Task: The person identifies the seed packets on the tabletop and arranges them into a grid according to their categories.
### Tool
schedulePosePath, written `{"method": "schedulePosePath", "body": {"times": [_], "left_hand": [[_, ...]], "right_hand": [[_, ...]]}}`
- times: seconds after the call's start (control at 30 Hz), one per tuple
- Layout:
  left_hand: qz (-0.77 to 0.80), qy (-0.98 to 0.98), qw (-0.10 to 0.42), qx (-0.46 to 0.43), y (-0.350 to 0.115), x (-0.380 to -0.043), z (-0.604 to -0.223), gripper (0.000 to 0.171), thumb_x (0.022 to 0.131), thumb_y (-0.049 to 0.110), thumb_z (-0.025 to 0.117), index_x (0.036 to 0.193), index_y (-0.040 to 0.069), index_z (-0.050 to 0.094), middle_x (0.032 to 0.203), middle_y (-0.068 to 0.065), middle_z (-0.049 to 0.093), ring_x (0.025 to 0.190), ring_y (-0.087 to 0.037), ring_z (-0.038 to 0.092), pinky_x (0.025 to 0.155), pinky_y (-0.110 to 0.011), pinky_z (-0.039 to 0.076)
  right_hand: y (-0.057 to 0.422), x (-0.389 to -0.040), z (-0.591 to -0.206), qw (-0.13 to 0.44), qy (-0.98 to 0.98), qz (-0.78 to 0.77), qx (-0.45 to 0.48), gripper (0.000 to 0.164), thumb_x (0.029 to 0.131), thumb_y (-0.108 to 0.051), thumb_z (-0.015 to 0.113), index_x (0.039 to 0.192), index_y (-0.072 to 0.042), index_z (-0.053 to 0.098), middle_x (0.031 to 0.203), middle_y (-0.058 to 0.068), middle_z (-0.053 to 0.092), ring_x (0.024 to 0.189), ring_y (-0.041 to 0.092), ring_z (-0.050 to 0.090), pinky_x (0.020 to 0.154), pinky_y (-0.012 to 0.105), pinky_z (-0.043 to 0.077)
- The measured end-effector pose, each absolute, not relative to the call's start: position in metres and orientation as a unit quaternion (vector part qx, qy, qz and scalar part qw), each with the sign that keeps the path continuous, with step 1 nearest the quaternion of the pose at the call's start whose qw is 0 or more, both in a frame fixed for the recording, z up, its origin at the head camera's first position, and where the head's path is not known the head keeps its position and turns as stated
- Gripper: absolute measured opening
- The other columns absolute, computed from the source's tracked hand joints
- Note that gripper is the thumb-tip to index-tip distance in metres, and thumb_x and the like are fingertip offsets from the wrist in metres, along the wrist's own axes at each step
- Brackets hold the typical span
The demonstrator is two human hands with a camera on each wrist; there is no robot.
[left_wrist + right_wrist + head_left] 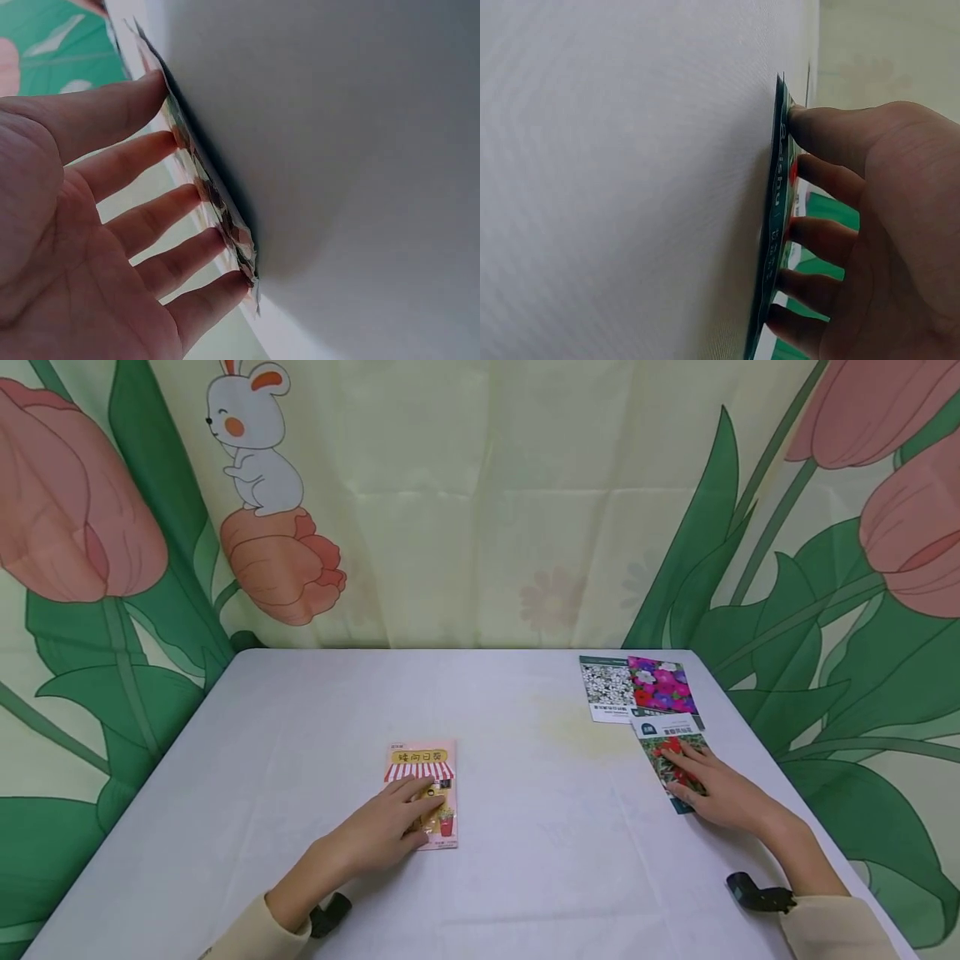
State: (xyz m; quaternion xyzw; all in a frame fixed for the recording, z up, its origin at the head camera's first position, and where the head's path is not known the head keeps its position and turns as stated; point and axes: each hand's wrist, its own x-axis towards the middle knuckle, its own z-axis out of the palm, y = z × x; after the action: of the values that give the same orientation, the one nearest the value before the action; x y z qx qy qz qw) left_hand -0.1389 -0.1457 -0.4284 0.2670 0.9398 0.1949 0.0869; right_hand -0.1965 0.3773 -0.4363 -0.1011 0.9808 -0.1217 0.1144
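Note:
In the head view, a pink seed packet (420, 764) with a striped awning picture lies flat near the middle of the table. My left hand (381, 828) rests its fingertips on the packet's face and covers its lower left part. In the left wrist view, the thumb and spread fingers touch the printed side of this packet (214, 196). On the right, a seed packet with red flowers (663, 728) lies under the fingertips of my right hand (722, 792). The right wrist view shows its dark green lower edge (775, 202) beside the thumb and fingers.
Behind the red-flower packet, a packet with white flowers (607, 685) and one with pink and purple flowers (663, 685) overlap near the back right corner. A white cloth covers the table (525, 860). A curtain (480, 502) printed with tulips hangs behind.

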Motion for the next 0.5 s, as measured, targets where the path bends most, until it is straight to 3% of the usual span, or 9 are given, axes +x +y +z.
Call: {"method": "schedulePosePath", "body": {"times": [0.2, 0.5], "left_hand": [[0.211, 0.942, 0.095, 0.242, -0.161, -0.134, -0.429, 0.052, 0.099, 0.018, 0.073, 0.15, 0.012, 0.061, 0.165, -0.016, 0.047, 0.155, -0.044, 0.039, 0.122, -0.064, 0.041], [0.223, 0.941, 0.102, 0.233, -0.177, -0.132, -0.43, 0.052, 0.1, 0.019, 0.073, 0.15, 0.012, 0.06, 0.167, -0.016, 0.044, 0.157, -0.045, 0.037, 0.122, -0.065, 0.04]], "right_hand": [[0.377, -0.196, -0.438, 0.103, 0.981, -0.123, -0.108, 0.071, 0.103, -0.048, 0.064, 0.159, -0.008, 0.046, 0.163, 0.038, 0.034, 0.147, 0.07, 0.026, 0.107, 0.087, 0.034], [0.378, -0.196, -0.438, 0.103, 0.982, -0.119, -0.109, 0.072, 0.103, -0.051, 0.063, 0.159, -0.008, 0.046, 0.164, 0.04, 0.03, 0.146, 0.071, 0.027, 0.107, 0.087, 0.033]]}}
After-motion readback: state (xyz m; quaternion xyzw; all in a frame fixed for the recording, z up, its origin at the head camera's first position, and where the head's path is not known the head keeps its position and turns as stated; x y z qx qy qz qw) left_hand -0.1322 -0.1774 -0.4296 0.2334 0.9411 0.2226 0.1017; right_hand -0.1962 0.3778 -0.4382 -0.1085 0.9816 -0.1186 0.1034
